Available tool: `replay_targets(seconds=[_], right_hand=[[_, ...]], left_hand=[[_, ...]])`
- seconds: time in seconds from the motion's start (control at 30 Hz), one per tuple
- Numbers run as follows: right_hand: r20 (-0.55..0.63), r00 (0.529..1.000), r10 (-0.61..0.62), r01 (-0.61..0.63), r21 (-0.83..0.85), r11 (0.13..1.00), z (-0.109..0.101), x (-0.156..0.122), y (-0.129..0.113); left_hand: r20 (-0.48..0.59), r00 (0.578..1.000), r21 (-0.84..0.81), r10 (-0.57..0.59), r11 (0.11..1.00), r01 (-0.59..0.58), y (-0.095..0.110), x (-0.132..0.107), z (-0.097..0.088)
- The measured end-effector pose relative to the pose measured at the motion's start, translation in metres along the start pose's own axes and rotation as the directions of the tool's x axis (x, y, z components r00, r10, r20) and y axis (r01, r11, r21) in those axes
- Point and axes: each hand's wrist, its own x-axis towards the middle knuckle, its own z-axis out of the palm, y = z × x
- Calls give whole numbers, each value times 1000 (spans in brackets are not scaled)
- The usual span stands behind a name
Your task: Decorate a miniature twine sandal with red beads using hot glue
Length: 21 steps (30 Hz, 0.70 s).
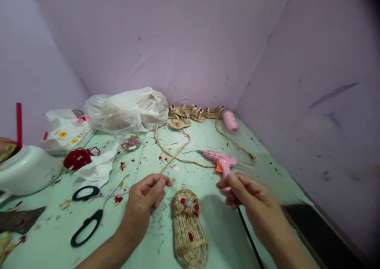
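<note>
A woven straw slipper (190, 231) lies on the table between my hands, with red and pale beads near its far end and a red bit on its middle. Left of it, my left hand (145, 199) is closed, thumb pressed to forefinger; anything in that pinch is too small to make out. My right hand (246, 193) is also pinched closed, to the slipper's right. Its fingertips overlap the handle of a pink glue gun (218, 158), and I cannot tell whether they touch it. The glue gun lies on its side, nozzle pointing left, its black cord running toward me.
Black-handled scissors (99, 213) lie open at left, near crumpled tissue (99, 168), red yarn (77, 159) and a white pot (28, 172). Behind are a plastic bag (127, 108), small straw pieces (179, 122), a pink spool (230, 121) and loose straw cord (190, 163). A dark flat object (320, 237) sits right.
</note>
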Motion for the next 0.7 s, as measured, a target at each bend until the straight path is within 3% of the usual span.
replay_targets(seconds=[0.17, 0.27, 0.33, 0.47, 0.53, 0.6, 0.7], right_hand=[[-41, 994, -100, 81, -328, 941, -16, 35, -29], [-22, 984, -177, 126, -619, 776, -7, 62, -41], [36, 975, -218, 184, -674, 715, 6, 71, -43], [298, 935, -191, 331, -541, 773, 29, 68, -37], [344, 921, -183, 349, -521, 779, 35, 62, -34], [318, 927, -199, 347, -523, 779, 35, 57, -32], [288, 938, -193, 332, -582, 743, 31, 51, -30]], left_hand=[[-222, 973, -47, 70, 996, -82, -3, 0, -9], [-339, 937, -37, 82, 994, -101, -1, 4, -11], [-377, 924, -27, 68, 996, -85, 2, 7, -13], [-386, 923, -97, -1, 994, -39, 5, 13, -18], [-392, 920, -92, 0, 995, -39, 6, 16, -21], [-377, 924, 57, 68, 997, -50, 7, 20, -23], [-201, 963, 398, 182, 913, -90, 7, 25, -24]])
